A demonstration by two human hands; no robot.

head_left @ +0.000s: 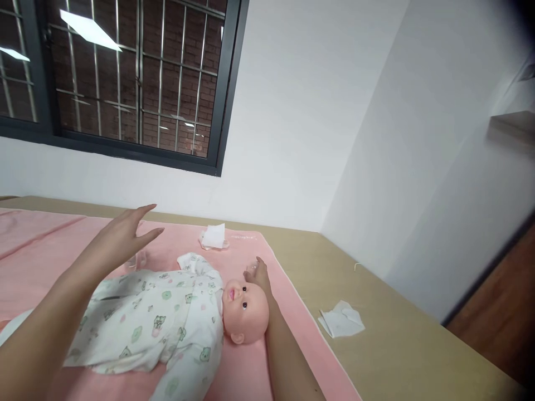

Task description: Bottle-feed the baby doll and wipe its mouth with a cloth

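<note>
Taking the doll's head as the clock's centre, the doll (175, 312) lies face up with its body toward 9 o'clock. The left hand (129, 236), at 10, has its fingers spread well apart and holds nothing. The right hand (259, 274), at 1, has its fingers partly bent at a small clear thing (252, 267); whether they grip it, I cannot tell. I judge that, if the right forearm swings inward, it could push the head aside, because it lies just beside it. If the left hand drops low, it could knock the clear container (137, 260) at 10. The pink blanket (303, 340) could wrinkle if pulled. It covers part of a wood-coloured surface (393, 340); a white pad (214, 236) rests on it at 11, and a folded tissue (343, 319) on the bare wood at 3. Beyond are white walls (305, 100) and, toward 11, a barred window (137, 78).
</note>
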